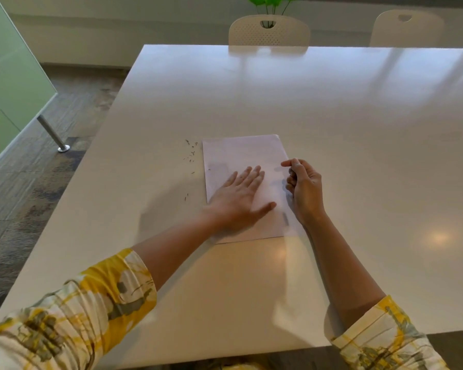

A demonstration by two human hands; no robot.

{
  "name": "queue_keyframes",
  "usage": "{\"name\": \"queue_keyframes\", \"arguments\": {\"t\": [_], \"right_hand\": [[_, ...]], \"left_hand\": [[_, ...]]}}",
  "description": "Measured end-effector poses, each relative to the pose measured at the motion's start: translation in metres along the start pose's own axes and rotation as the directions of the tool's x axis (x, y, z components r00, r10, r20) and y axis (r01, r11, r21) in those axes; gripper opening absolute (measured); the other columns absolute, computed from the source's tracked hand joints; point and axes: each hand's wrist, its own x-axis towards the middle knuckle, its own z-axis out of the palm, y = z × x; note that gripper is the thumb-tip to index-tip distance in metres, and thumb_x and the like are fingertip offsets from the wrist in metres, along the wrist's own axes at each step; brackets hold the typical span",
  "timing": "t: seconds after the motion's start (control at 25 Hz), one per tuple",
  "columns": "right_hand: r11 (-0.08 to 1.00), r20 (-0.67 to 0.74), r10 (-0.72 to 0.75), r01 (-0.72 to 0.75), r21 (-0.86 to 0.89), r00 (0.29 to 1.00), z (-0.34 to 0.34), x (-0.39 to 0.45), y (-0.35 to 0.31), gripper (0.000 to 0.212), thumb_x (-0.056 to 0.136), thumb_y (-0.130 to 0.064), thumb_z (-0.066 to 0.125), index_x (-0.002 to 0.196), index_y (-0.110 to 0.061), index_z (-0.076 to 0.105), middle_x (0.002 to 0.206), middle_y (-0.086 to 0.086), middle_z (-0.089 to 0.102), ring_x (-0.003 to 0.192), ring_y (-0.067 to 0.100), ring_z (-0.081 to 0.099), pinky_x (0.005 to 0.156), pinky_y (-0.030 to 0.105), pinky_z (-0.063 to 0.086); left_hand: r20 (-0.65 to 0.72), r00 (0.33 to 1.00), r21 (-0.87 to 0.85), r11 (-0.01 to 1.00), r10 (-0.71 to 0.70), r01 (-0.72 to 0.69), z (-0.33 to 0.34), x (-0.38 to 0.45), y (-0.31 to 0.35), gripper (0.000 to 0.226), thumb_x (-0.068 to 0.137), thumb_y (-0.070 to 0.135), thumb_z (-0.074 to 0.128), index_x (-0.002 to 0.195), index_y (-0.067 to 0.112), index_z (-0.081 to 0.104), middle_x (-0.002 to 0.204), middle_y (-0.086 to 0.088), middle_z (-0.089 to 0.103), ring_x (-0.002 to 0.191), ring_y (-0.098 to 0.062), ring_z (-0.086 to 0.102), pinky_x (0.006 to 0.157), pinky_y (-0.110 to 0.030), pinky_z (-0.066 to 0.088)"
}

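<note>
A stack of white paper sheets [245,156] lies flat near the middle of the white table [332,116]. My left hand [238,198] presses on the stack's lower half, palm down with fingers straight and spread. My right hand [304,185] hovers at the stack's right edge. Its fingers are curled, with thumb and forefinger brought together, and I see nothing between them. A short grey strip [285,218] lies near the stack's lower right corner. Several tiny dark metal bits, like loose staples [191,153], are scattered on the table just left of the paper.
Two cream perforated chairs [269,30] [406,28] stand at the table's far side, with a green plant [270,1] behind them. A green panel [8,76] and a metal leg [52,134] are on the floor to the left.
</note>
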Motion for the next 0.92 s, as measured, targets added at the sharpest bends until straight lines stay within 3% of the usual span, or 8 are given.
{"name": "queue_keyframes", "arguments": {"t": [0.2,0.28,0.36,0.44,0.52,0.68,0.76,0.92], "right_hand": [[1.000,-0.004,-0.005,0.005,-0.007,1.000,0.000,0.002,0.003,0.032,0.106,-0.016,0.041,0.090,-0.009,0.068,0.066,0.003,0.035,0.053,0.011,0.030,0.047,0.019,0.031],[1.000,-0.005,-0.008,0.008,-0.008,1.000,0.000,0.003,0.004,0.033,0.106,-0.015,0.041,0.089,-0.009,0.069,0.065,0.002,0.035,0.054,0.012,0.029,0.047,0.020,0.030],[1.000,0.009,-0.022,0.022,-0.021,1.000,0.000,0.003,0.005,0.032,0.105,-0.016,0.042,0.089,-0.010,0.069,0.063,-0.002,0.039,0.053,0.011,0.030,0.047,0.020,0.030],[0.999,0.039,-0.037,0.038,-0.039,0.999,-0.001,0.004,0.005,0.030,0.105,-0.018,0.045,0.090,-0.011,0.070,0.061,-0.007,0.046,0.052,0.010,0.032,0.047,0.019,0.031],[0.995,0.070,-0.036,0.042,-0.087,0.997,-0.001,0.004,0.005,0.023,0.102,-0.019,0.052,0.091,-0.014,0.072,0.065,-0.009,0.055,0.053,0.008,0.037,0.051,0.018,0.034],[0.958,0.079,-0.064,0.083,-0.276,0.995,0.001,0.004,0.008,0.010,0.094,-0.015,0.064,0.098,-0.019,0.072,0.092,-0.002,0.069,0.079,0.011,0.063,0.077,0.027,0.052],[0.915,0.058,-0.090,0.106,-0.389,0.994,0.003,0.003,0.011,0.013,0.097,-0.016,0.060,0.101,-0.021,0.071,0.104,0.001,0.069,0.096,0.016,0.065,0.091,0.032,0.053],[0.897,0.053,-0.088,0.102,-0.429,0.995,0.004,0.001,0.009,0.016,0.098,-0.020,0.057,0.100,-0.024,0.072,0.103,-0.005,0.070,0.098,0.012,0.064,0.093,0.034,0.053]], "left_hand": [[0.027,0.977,0.046,0.977,-0.210,0.209,-0.024,0.004,-0.058,0.089,0.095,0.074,0.011,0.158,0.015,-0.012,0.165,0.002,-0.019,0.149,-0.012,-0.023,0.121,-0.038,-0.016],[0.030,0.920,0.157,0.911,-0.392,0.383,-0.038,0.005,-0.079,0.089,0.096,0.071,0.007,0.157,0.008,-0.012,0.165,-0.005,-0.019,0.149,-0.017,-0.027,0.120,-0.042,-0.019],[-0.005,0.879,0.205,0.860,-0.477,0.468,-0.049,0.006,-0.086,0.088,0.097,0.068,0.007,0.157,0.004,-0.010,0.165,-0.009,-0.018,0.149,-0.021,-0.028,0.119,-0.045,-0.020],[-0.060,0.914,0.141,0.903,-0.402,0.406,-0.050,0.008,-0.076,0.086,0.099,0.066,0.011,0.157,0.005,-0.008,0.166,-0.008,-0.016,0.149,-0.021,-0.026,0.119,-0.043,-0.020],[-0.071,0.966,0.067,0.965,-0.249,0.253,-0.040,0.010,-0.051,0.086,0.098,0.066,0.014,0.158,0.008,-0.008,0.166,-0.005,-0.016,0.149,-0.019,-0.025,0.118,-0.039,-0.021],[0.027,0.998,-0.015,0.999,-0.048,0.048,-0.010,0.012,-0.006,0.087,0.098,0.069,0.018,0.158,0.013,-0.010,0.165,-0.002,-0.020,0.147,-0.015,-0.028,0.119,-0.036,-0.019],[0.037,0.998,-0.032,0.998,-0.044,0.046,-0.006,0.014,-0.005,0.088,0.097,0.070,0.020,0.158,0.014,-0.010,0.166,-0.002,-0.018,0.149,-0.014,-0.025,0.120,-0.035,-0.017],[0.003,0.992,-0.023,0.992,-0.127,0.127,-0.012,0.019,-0.023,0.089,0.096,0.071,0.020,0.159,0.015,-0.009,0.166,0.000,-0.015,0.151,-0.014,-0.017,0.123,-0.037,-0.012]]}}
